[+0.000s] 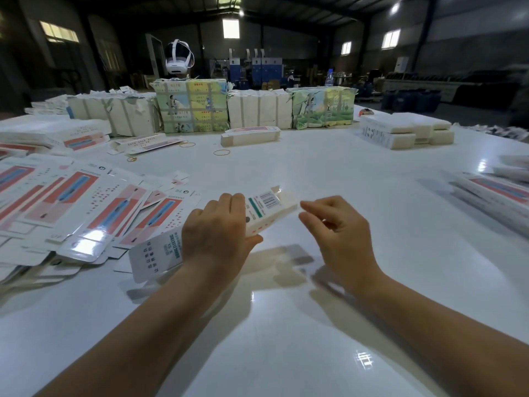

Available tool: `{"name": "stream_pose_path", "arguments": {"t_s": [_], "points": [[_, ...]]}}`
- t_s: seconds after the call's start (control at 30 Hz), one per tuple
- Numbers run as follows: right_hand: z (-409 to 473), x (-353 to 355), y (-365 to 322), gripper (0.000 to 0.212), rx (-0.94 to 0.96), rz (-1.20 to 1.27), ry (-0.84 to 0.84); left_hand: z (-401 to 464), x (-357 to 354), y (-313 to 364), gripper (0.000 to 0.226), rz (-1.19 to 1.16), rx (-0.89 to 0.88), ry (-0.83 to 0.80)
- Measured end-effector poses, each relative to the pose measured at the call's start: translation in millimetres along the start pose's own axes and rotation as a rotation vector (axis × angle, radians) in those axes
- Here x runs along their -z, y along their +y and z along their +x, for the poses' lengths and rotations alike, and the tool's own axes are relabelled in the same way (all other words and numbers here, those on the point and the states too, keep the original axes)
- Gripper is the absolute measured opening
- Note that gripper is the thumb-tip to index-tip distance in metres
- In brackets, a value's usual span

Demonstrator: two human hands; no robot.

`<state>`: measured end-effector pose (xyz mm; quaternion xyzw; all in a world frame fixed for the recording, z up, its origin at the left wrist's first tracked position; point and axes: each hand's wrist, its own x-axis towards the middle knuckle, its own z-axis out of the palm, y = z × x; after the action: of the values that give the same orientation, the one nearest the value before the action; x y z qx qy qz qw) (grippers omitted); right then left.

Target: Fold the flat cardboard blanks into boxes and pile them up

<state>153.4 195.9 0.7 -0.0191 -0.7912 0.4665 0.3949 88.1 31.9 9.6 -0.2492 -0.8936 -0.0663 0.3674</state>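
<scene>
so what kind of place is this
Most likely a packing workshop in a warehouse-type hall. Strapped paper-wrapped bundles line the far side of a big white table, loose flat blanks lie heaped at left, and machinery stands behind.

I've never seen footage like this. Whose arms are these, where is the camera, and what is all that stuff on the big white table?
There is no machine here, just a person working with bare hands. The single picture comes from a camera worn on that person's head, looking forward and down, so you see both forearms reaching out.

The left hand grips a partly folded box with a barcode on it, held above the white table. The right hand is beside the box's end, fingers loosely bent; whether its fingertips touch the box is unclear.

To the left lies a loose heap of flat blanks printed red and blue. Further back are wrapped bundles, a few rubber bands and a white headset.
</scene>
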Motion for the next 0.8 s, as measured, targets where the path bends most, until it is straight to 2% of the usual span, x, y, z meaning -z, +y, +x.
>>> {"name": "stream_pose_path", "arguments": {"t_s": [0.13,0.27,0.4,0.57,0.67,0.7,0.8], "points": [[-7,-11,-4,0.028,-0.112,0.102,-0.145,1,-1,4,0.066,0.039,0.022,-0.004],[-6,-12,-5,0.019,-0.181,0.231,-0.115,3,-1,12,0.071,0.127,-0.004,0.015],[-3,-10,-2,0.006,-0.229,0.160,-0.087,1,-1,21,0.074,0.118,-0.058,0.033],[0,-3,-1,0.012,-0.250,0.189,-0.119,0,2,18,0.069,-0.038,-0.121,0.090],[1,-1,2,0.010,-0.228,0.095,-0.170,-1,3,15,0.066,-0.017,-0.153,0.081],[1,-1,2,0.013,-0.220,0.081,-0.182,-1,4,14,0.065,0.003,-0.165,0.076],[1,-2,3,0.051,-0.220,0.079,-0.242,-1,3,10,0.063,0.025,-0.192,0.082]]}}
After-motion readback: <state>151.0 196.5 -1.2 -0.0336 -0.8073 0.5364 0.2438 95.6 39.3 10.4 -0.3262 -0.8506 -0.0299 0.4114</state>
